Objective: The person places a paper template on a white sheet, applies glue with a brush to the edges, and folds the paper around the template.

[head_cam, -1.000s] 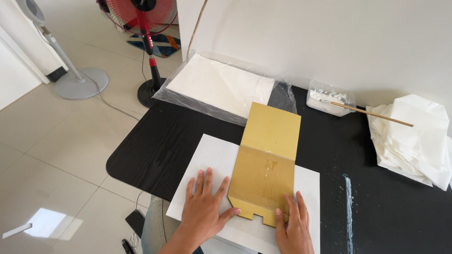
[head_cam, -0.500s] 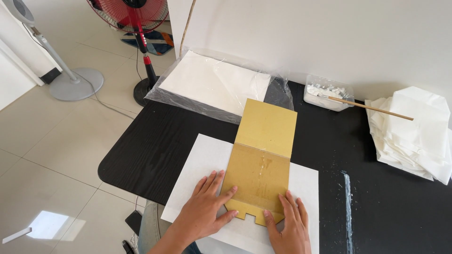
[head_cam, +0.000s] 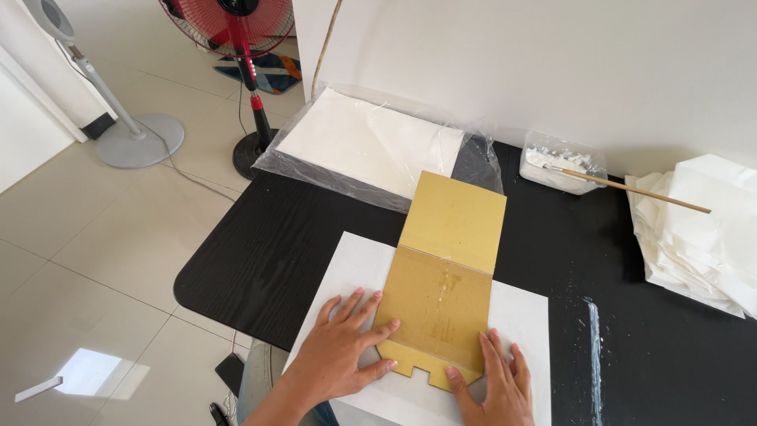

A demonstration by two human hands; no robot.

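On the black table (head_cam: 260, 252) I press my flat, spread left hand (head_cam: 347, 343) and right hand (head_cam: 493, 383) onto gold cardboard (head_cam: 445, 276) over white paper (head_cam: 351, 264), beyond it a paste tub (head_cam: 561, 162) holding a brush (head_cam: 631, 189), plus bagged sheets (head_cam: 367, 142)

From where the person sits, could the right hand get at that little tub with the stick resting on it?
Probably yes. The right hand lies flat on the brown card, and the tub sits farther back on the black table. Only bare tabletop shows between them, though it looks like a long stretch.
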